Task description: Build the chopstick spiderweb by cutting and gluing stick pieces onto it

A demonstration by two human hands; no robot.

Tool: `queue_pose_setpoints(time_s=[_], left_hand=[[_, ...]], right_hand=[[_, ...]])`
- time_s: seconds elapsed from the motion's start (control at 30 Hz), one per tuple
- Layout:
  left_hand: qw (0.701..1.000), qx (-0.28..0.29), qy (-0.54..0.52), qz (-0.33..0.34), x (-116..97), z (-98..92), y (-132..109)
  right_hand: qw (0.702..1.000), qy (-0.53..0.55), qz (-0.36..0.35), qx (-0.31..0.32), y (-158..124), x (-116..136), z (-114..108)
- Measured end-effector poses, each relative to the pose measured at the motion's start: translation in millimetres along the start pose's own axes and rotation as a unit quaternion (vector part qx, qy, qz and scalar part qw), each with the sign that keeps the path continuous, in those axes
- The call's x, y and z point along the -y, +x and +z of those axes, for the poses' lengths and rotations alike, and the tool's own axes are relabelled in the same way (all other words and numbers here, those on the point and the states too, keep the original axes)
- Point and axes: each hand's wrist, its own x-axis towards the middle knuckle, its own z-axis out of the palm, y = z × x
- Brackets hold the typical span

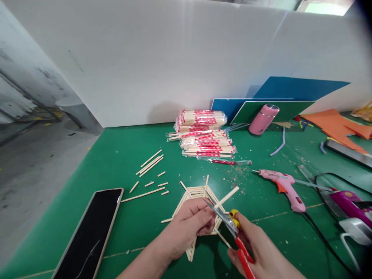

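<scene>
My left hand [186,224] is closed, pinching a wooden chopstick [228,197] that points up and to the right. In my right hand [258,244] is a pair of scissors [243,254] with red handles and a yellow part near the pivot. Their blades lie across the chopstick close to my left fingertips; I cannot tell whether they touch it. Beneath my hands sits a many-sided frame of stacked chopsticks [198,189], with stick ends jutting outward. My left hand hides much of its middle.
Cut stick pieces [149,184] lie left of the frame, beside a phone [87,232]. Plastic-wrapped chopstick bundles [203,135] are piled behind. To the right rest a pink glue gun [286,186] with its cable and a purple device [351,203]. A pink bottle [264,120] stands farther back.
</scene>
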Motion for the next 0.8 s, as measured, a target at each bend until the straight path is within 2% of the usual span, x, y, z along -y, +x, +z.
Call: queue_pose_setpoints(time_s=[0.1, 0.17, 0.27, 0.37, 0.43, 0.63, 0.8], left_hand=[[0.998, -0.022, 0.038, 0.038, 1, 2.5, -2], [0.987, -0.034, 0.131, 0.087, -2, 3.7, -3], [0.932, -0.043, 0.316, 0.173, -7, 4.8, -5], [0.879, -0.046, 0.414, 0.232, -12, 5.5, -6], [0.861, -0.043, 0.438, 0.255, -12, 5.8, -5], [0.838, -0.041, 0.472, 0.272, -10, 4.8, -4], [0.84, -0.037, 0.478, 0.254, -7, 6.1, -5]], right_hand=[[1.0, -0.008, 0.006, -0.014, 2, -3, 2], [1.0, -0.024, 0.011, -0.011, 2, -4, 2], [0.999, -0.044, 0.01, -0.002, 1, -5, 0], [0.998, -0.053, -0.005, 0.015, -3, -6, -3], [0.998, -0.056, -0.012, 0.012, -4, -7, -4], [0.998, -0.05, -0.028, 0.018, -4, -15, 0], [1.0, -0.021, -0.006, 0.015, -3, -13, 2]])
